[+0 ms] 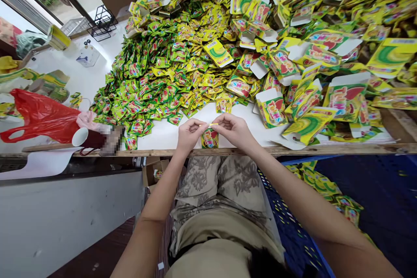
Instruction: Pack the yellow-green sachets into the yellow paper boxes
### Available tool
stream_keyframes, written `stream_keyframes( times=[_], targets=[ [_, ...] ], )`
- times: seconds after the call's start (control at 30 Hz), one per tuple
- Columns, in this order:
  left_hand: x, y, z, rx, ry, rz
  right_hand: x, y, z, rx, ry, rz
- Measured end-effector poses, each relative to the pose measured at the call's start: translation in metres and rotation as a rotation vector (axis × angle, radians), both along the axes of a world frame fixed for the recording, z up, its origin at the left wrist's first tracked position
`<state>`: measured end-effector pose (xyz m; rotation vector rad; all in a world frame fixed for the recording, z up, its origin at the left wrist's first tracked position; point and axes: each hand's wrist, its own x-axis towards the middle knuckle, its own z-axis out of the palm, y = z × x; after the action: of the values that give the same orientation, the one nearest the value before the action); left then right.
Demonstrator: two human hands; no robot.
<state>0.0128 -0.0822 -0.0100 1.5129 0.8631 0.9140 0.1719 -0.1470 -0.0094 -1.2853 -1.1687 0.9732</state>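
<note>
Near the front edge of the table, a small yellow-green printed candy box (pixel 209 140) stands between my two hands. The fingertips of my left hand (pixel 190 134) pinch the left side of its top edge. On the other side, my right hand (pixel 233 129) pinches the same edge, thumb against forefinger. What the fingertips cover at the top of the box is hidden. Just behind the hands lies a yellow sachet (pixel 223 103), at the edge of a large heap of green and yellow sachets (pixel 156 78).
More printed boxes (pixel 273 106), many with open flaps, pile up to the right. On the left are a red plastic bag (pixel 42 117), a dark mug (pixel 93 138) and a black wire rack (pixel 102 24). A blue crate (pixel 286 226) holding filled packs sits below the table, right.
</note>
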Motion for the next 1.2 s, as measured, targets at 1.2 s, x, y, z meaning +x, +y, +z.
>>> stream_keyframes(
  times=[1.2],
  targets=[
    [0.004,-0.012,-0.015,-0.269,0.042,-0.221,-0.005,-0.007,-0.017,0.023,0.051,-0.153]
  ],
)
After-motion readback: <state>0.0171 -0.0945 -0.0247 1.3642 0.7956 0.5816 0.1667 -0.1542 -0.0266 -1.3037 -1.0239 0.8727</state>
